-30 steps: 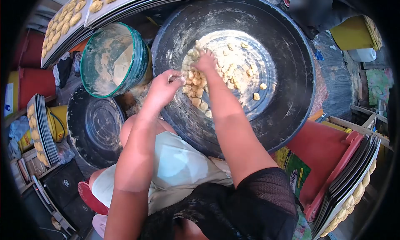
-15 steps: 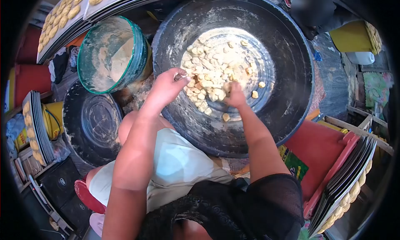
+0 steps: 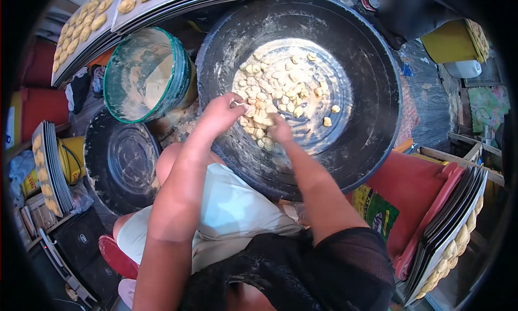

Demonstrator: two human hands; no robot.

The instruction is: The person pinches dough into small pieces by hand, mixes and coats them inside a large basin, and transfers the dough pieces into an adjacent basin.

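Many small floured dough pieces lie in a large black basin dusted with flour. My left hand is above the basin's left side, fingers pinched round something small and pale that I cannot make out. Close to its right, my right hand is at the near edge of the dough pieces. Its fingers look curled round a dough piece, partly blurred. Two single pieces lie apart on the right side of the basin floor.
A green-rimmed bucket with flour stands left of the basin, above a smaller black basin. Stacked trays with shaped dough are at upper left. More trays lean by a red bin. A person's dark clothing shows at upper right.
My right hand swept from the far left of the dough pieces down to the right, then came back left beside my left hand. My left hand stayed nearly in place, still pinched.
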